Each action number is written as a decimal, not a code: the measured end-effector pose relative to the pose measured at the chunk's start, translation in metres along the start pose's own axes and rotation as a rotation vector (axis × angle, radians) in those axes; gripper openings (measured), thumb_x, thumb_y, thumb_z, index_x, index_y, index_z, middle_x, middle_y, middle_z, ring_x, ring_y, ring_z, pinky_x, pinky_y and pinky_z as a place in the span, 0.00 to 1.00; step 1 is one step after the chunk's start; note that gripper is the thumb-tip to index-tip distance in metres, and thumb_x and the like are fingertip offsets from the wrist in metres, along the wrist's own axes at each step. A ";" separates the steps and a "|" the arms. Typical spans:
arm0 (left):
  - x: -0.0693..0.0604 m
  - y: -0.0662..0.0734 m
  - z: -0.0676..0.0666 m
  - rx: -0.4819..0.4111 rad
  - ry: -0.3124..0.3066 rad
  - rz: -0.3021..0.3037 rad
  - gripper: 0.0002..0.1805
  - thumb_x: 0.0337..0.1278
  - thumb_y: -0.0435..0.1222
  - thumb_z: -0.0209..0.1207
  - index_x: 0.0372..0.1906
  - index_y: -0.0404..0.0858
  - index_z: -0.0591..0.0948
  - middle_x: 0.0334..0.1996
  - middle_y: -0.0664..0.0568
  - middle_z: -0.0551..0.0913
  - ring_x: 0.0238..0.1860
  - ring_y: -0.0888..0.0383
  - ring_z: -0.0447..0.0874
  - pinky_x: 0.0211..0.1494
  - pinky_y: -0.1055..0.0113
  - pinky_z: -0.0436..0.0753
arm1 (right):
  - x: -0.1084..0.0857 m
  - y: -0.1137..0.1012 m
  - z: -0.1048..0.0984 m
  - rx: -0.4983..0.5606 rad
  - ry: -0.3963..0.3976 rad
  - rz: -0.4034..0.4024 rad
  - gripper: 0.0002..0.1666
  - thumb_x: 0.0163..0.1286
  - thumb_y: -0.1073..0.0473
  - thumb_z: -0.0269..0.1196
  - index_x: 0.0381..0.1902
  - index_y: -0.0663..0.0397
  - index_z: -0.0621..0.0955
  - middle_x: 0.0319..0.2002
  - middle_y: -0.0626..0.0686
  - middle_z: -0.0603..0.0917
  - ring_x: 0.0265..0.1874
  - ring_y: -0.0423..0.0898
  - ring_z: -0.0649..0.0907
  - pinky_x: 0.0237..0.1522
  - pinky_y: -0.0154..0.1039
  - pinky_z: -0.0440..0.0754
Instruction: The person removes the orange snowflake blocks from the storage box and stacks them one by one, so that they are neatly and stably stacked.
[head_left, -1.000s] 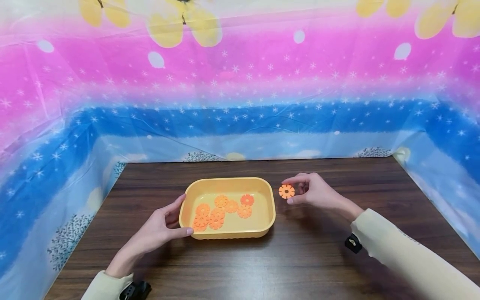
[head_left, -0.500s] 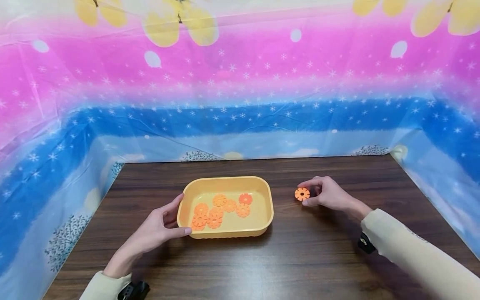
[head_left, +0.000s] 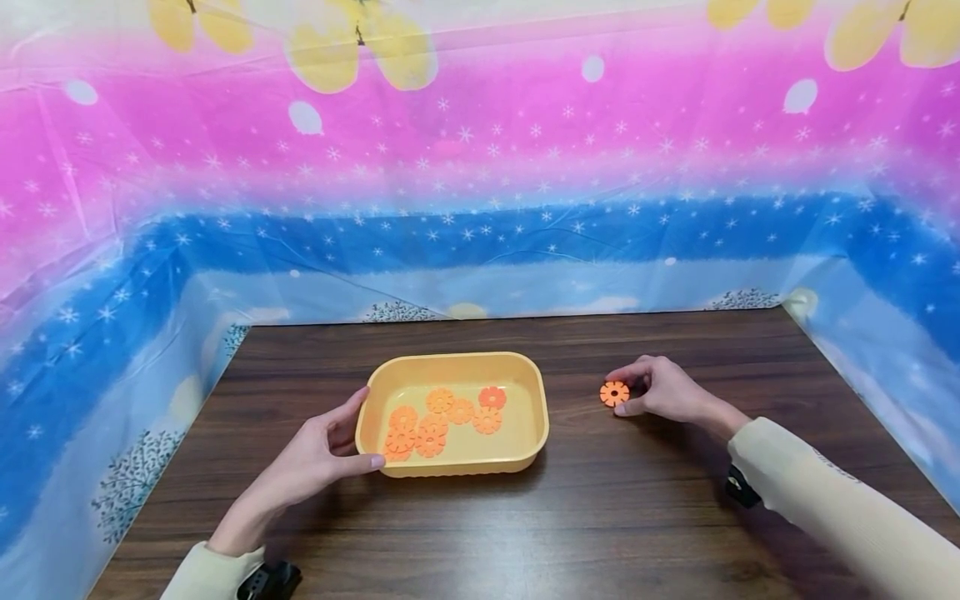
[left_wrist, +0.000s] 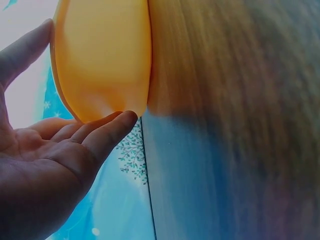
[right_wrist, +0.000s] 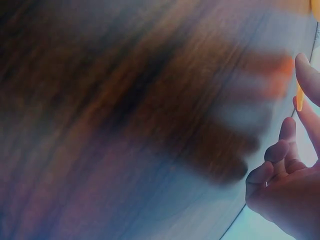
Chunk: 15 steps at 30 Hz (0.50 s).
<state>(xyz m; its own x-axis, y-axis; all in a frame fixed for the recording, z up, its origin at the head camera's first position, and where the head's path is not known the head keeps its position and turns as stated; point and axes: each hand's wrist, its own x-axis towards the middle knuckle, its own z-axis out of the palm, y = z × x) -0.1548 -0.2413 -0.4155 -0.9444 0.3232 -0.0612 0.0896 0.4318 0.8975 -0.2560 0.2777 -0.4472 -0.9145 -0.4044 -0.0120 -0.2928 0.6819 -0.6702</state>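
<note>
A yellow plastic basin [head_left: 517, 442] stands on the table, with several orange snowflake discs [head_left: 431, 437] lying flat inside, some overlapping. My left hand [head_left: 311, 454] holds the basin's left end, thumb at the near corner and fingers along the far left side. In the left wrist view those fingertips touch the outside of the basin [left_wrist: 105, 55]. To the right of the basin, my right hand [head_left: 671, 393] pinches one orange snowflake disc [head_left: 614, 403] between thumb and index finger, its face toward the head camera. The right wrist view shows this disc [right_wrist: 300, 97] edge-on.
The dark wood-grain table [head_left: 480, 533] carries the basin near its middle. A printed pink and blue cloth [head_left: 480, 242] rises along the table's back and both sides. Black wrist straps [head_left: 741, 486] sit at both sleeves.
My right hand has moved right and slightly down, away from the basin, carrying the snowflake disc. The left hand keeps its hold on the basin.
</note>
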 end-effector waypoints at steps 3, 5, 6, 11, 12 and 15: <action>0.000 0.000 0.000 -0.007 0.000 -0.002 0.56 0.58 0.36 0.75 0.84 0.33 0.52 0.80 0.34 0.57 0.75 0.39 0.67 0.64 0.58 0.82 | 0.000 0.001 0.000 -0.013 -0.005 -0.002 0.28 0.60 0.57 0.79 0.58 0.55 0.88 0.45 0.55 0.80 0.39 0.50 0.72 0.40 0.42 0.69; 0.000 0.001 -0.001 -0.009 -0.001 0.000 0.56 0.58 0.36 0.75 0.84 0.33 0.52 0.80 0.34 0.57 0.75 0.39 0.67 0.63 0.59 0.83 | -0.001 0.002 -0.001 -0.021 -0.012 -0.005 0.28 0.60 0.57 0.79 0.59 0.56 0.87 0.45 0.56 0.80 0.39 0.50 0.71 0.40 0.42 0.69; 0.000 0.001 -0.001 -0.010 -0.003 0.002 0.56 0.59 0.36 0.74 0.84 0.33 0.52 0.80 0.34 0.57 0.74 0.38 0.67 0.63 0.59 0.83 | -0.001 0.002 -0.001 -0.023 -0.014 0.000 0.28 0.60 0.57 0.79 0.59 0.56 0.87 0.44 0.55 0.80 0.39 0.49 0.71 0.40 0.42 0.69; 0.000 0.004 -0.002 -0.021 -0.010 0.017 0.55 0.60 0.35 0.74 0.84 0.33 0.51 0.80 0.33 0.57 0.74 0.38 0.68 0.63 0.57 0.83 | -0.001 0.003 -0.001 -0.025 -0.025 0.002 0.29 0.60 0.56 0.79 0.59 0.56 0.87 0.43 0.55 0.79 0.37 0.49 0.70 0.38 0.41 0.68; 0.000 0.004 -0.002 -0.025 -0.009 0.016 0.55 0.59 0.35 0.74 0.84 0.33 0.51 0.80 0.33 0.57 0.74 0.38 0.68 0.63 0.57 0.83 | 0.000 0.003 -0.001 -0.025 -0.026 0.002 0.29 0.60 0.56 0.79 0.59 0.56 0.87 0.43 0.55 0.78 0.37 0.49 0.70 0.38 0.41 0.68; 0.000 0.003 -0.002 -0.027 -0.009 0.016 0.55 0.59 0.35 0.74 0.84 0.33 0.51 0.80 0.33 0.57 0.74 0.38 0.68 0.62 0.57 0.84 | 0.001 0.003 -0.001 -0.024 -0.031 0.005 0.30 0.60 0.56 0.80 0.60 0.55 0.87 0.42 0.55 0.78 0.36 0.49 0.68 0.37 0.41 0.67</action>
<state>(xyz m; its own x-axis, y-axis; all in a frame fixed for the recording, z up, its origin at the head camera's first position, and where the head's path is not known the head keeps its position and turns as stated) -0.1548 -0.2415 -0.4120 -0.9400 0.3373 -0.0505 0.0960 0.4038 0.9098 -0.2578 0.2802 -0.4488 -0.9070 -0.4195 -0.0381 -0.2954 0.6980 -0.6523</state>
